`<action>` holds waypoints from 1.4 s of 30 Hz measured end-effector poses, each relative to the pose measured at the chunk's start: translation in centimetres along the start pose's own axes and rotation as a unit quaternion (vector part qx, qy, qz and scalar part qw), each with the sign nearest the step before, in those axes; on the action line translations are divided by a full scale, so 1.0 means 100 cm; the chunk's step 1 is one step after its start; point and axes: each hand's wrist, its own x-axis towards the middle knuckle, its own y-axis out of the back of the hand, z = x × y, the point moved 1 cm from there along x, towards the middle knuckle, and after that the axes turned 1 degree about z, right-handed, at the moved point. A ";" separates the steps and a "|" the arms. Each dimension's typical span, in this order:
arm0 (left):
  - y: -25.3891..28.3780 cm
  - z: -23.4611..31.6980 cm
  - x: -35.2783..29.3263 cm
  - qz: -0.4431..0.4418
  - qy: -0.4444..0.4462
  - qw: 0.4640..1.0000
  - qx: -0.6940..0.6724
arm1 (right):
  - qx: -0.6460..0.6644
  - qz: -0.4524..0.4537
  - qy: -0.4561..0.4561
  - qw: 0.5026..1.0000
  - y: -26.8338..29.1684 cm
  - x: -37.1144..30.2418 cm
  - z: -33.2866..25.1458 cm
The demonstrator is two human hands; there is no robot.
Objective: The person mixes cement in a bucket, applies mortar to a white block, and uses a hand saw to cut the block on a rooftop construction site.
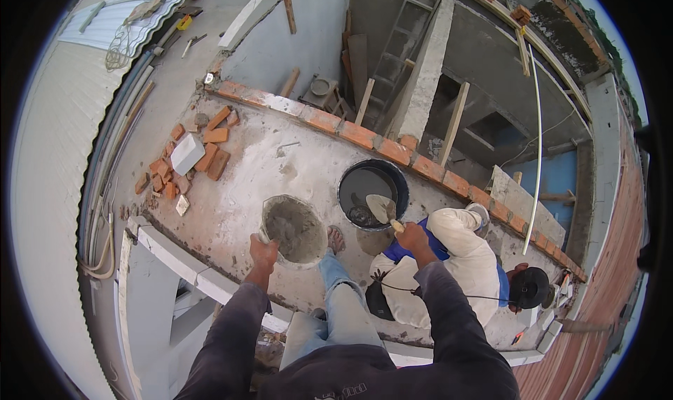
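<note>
My left hand (263,254) is closed on the rim of a mortar-crusted bucket (323,240), its thumb over the edge. Grey mortar (289,225) lies inside that bucket. In my right hand (413,239) is the handle of a pointed trowel (381,208). Its blade, smeared with mortar, is over the near right part of a black bucket (402,184). Grey, murky liquid (363,183) fills part of the black bucket, with a dark lump near the blade. The two buckets stand side by side, slightly apart.
A co-worker (459,249) in pale clothes and a dark cap crouches close by my right arm. A row of bricks (357,134) edges a deep opening with a concrete beam (424,64). Loose bricks (214,148) lie at left; a low block wall (172,251) runs near my feet.
</note>
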 end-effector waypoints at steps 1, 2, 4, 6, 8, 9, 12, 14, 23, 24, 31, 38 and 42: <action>-0.015 0.009 0.020 -0.004 -0.017 1.000 0.015 | -0.016 -0.022 -0.012 1.000 -0.005 0.024 -0.004; -0.028 0.016 0.041 -0.007 -0.031 0.999 0.030 | -0.051 -0.049 -0.019 0.997 -0.012 0.049 -0.008; -0.055 0.026 0.074 -0.009 -0.051 0.997 0.061 | -0.087 -0.074 -0.048 0.992 -0.030 0.096 -0.016; -0.083 0.039 0.109 -0.012 -0.051 0.994 0.092 | -0.149 -0.090 -0.086 0.981 -0.051 0.136 -0.023; -0.108 0.052 0.135 -0.021 -0.086 0.990 0.111 | -0.135 -0.085 -0.080 0.984 -0.065 0.165 -0.027; -0.117 0.058 0.145 -0.031 -0.082 0.989 0.119 | -0.132 -0.083 -0.085 0.984 -0.068 0.172 -0.026; -0.133 0.078 0.169 -0.040 -0.122 0.983 0.129 | -0.043 -0.083 -0.005 0.996 -0.048 0.165 -0.011; -0.135 0.091 0.178 -0.054 -0.130 0.982 0.124 | 0.086 -0.102 0.060 0.989 -0.016 0.139 0.002; -0.084 0.147 0.180 -0.132 -0.105 0.980 0.105 | -0.024 -0.080 0.211 0.974 0.064 0.051 -0.147; -0.071 0.152 0.177 -0.139 -0.116 0.978 0.104 | -0.064 -0.056 0.236 0.968 0.062 0.050 -0.179; 0.028 0.176 0.153 -0.126 -0.211 0.967 0.067 | -0.128 0.007 0.234 0.964 0.049 0.007 -0.330; 0.149 0.164 0.150 -0.211 -0.206 0.952 -0.086 | 0.055 -0.328 0.167 0.928 0.039 -0.082 -0.414; 0.223 0.128 0.153 -0.258 -0.120 0.947 -0.149 | 0.413 -0.372 -0.037 0.831 0.041 -0.139 -0.464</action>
